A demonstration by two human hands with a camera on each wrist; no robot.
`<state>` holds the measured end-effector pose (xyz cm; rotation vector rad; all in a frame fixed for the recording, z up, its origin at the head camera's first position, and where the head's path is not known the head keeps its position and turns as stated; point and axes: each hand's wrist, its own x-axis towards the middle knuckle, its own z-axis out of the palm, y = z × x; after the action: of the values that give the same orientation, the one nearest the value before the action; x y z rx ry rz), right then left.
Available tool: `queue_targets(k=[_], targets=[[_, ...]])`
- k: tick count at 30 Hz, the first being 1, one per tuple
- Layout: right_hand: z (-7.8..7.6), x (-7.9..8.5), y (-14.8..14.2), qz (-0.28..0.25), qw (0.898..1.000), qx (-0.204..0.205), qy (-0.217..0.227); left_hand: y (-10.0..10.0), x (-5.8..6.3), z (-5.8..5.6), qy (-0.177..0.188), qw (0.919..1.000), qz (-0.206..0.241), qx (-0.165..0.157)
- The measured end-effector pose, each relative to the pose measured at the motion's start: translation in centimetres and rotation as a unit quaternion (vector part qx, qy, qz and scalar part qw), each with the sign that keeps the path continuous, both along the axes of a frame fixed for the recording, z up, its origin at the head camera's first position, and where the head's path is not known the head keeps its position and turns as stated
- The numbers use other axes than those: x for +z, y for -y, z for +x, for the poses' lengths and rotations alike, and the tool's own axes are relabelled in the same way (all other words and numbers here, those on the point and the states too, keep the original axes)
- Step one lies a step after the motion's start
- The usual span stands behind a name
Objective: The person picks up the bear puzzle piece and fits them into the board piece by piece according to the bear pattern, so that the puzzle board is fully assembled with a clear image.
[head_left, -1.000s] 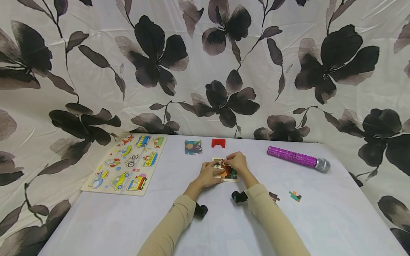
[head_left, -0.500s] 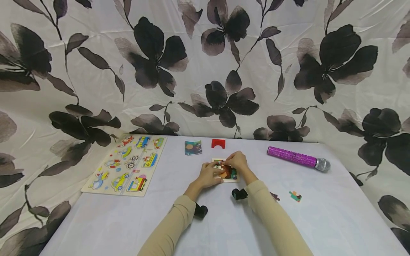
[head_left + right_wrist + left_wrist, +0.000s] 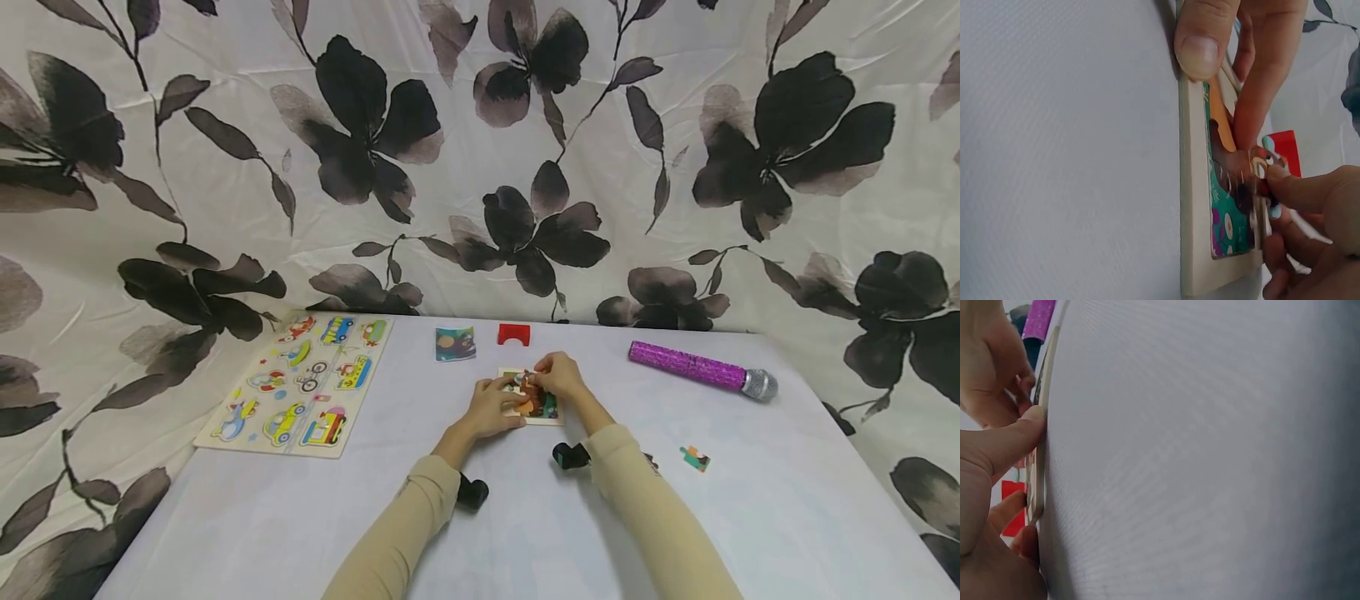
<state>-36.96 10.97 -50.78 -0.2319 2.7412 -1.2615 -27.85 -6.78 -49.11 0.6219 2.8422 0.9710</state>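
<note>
While the right hand pinches a puzzle piece between thumb and fingers, that piece is tilted over the far part of a small pale-rimmed puzzle frame; whether it is seated cannot be told. Its print shows a brown face with an eye and some red. Brown, orange and green picture areas fill much of the frame, which lies near the middle of the white-covered table. The left hand holds the frame, thumb on the near rim, forefinger reaching over the picture close to the pinched piece. Beyond the frame are a red arched block and, left of it, a square picture card. To the right, a loose piece lies near the right sleeve, which partly hides another piece. Farther out, a purple glittery microphone lies right, a vehicle puzzle board left, and a floral cloth hangs behind the table
</note>
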Motion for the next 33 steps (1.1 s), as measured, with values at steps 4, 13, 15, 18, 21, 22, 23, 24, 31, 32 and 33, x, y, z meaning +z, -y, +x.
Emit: queue_targets(k=[4, 13, 15, 18, 21, 22, 23, 24, 31, 32, 33], targets=[[3.0, 3.2, 0.5, -0.035, 0.999, 0.011, -0.009, 0.0, 0.0, 0.1, 0.003, 1.0000, 0.002, 0.002], [3.3, 4.2, 1.0, 0.002, 1.000, 0.000, -0.009, -0.1, 0.0, 0.1, 0.006, 1.0000, 0.003, 0.000], [3.1, 4.5, 1.1, 0.007, 1.000, -0.002, -0.001, 0.0, 0.0, 0.1, 0.003, 1.0000, 0.004, -0.001], [2.8, 4.6, 1.4, 0.008, 1.000, -0.001, 0.004, 0.0, 0.0, 0.1, 0.000, 0.9999, 0.010, -0.007], [2.8, 4.5, 1.6, 0.003, 1.000, -0.005, 0.010, 0.2, 0.1, 0.1, 0.004, 0.9999, 0.013, -0.009], [2.8, 4.5, 1.7, 0.003, 1.000, -0.008, 0.014, 0.2, 0.1, 0.1, 0.006, 0.9999, 0.013, -0.008], [2.8, 4.5, 1.8, 0.005, 1.000, -0.010, 0.019, 0.2, 0.1, 0.1, 0.010, 0.9998, 0.013, -0.007], [2.8, 4.5, 1.9, 0.006, 1.000, -0.013, 0.024, 0.2, 0.1, 0.1, 0.014, 0.9998, 0.012, -0.005], [2.8, 4.5, 2.2, 0.024, 0.999, -0.025, 0.025, 0.2, 0.4, 0.2, 0.008, 0.9999, 0.004, -0.011], [2.8, 4.5, 2.3, 0.023, 0.999, -0.028, 0.028, 0.2, 0.5, 0.2, 0.008, 0.9999, 0.004, -0.012], [2.7, 4.5, 2.3, 0.022, 0.999, -0.031, 0.031, 0.1, 0.6, 0.2, 0.009, 0.9999, 0.004, -0.013]])
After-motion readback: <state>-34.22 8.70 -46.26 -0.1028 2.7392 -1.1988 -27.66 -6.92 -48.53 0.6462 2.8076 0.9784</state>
